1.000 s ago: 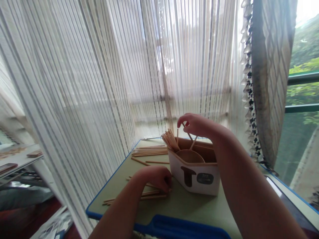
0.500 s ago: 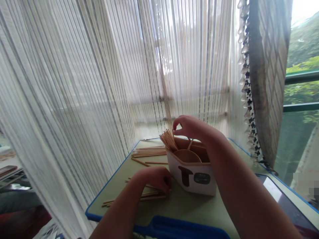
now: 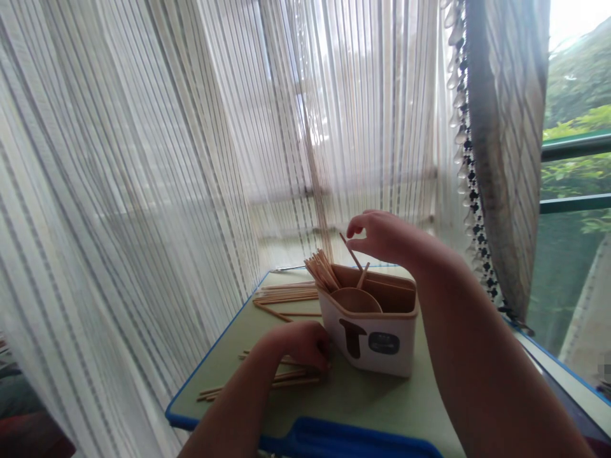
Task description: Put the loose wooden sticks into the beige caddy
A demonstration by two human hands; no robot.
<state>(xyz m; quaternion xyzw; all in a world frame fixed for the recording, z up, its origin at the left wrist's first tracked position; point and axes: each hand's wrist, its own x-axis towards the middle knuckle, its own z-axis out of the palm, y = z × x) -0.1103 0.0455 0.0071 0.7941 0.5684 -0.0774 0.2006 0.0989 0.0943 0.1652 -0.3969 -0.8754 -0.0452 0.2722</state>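
Note:
A white holder with a brown rim and inside stands on the small table. A bunch of thin wooden chopsticks stands upright in its left corner, beside a round brown divider. Farther back in the holder, two more chopsticks lean across each other. My right hand hovers over the holder, thumb and forefinger apart, with the thumb tip close to one leaning chopstick. My left hand rests on the table left of the holder, fingers curled around chopsticks; its grip is partly hidden.
More chopsticks lie behind my left hand and under my left forearm. A blue tray-like edge runs along the table's front. A dark flat device lies at the right. Sheer curtains hang behind the table.
My right hand has moved up and to the right, away from the bunch of chopsticks, uncovering a leaning chopstick. My left hand has stayed nearly in place.

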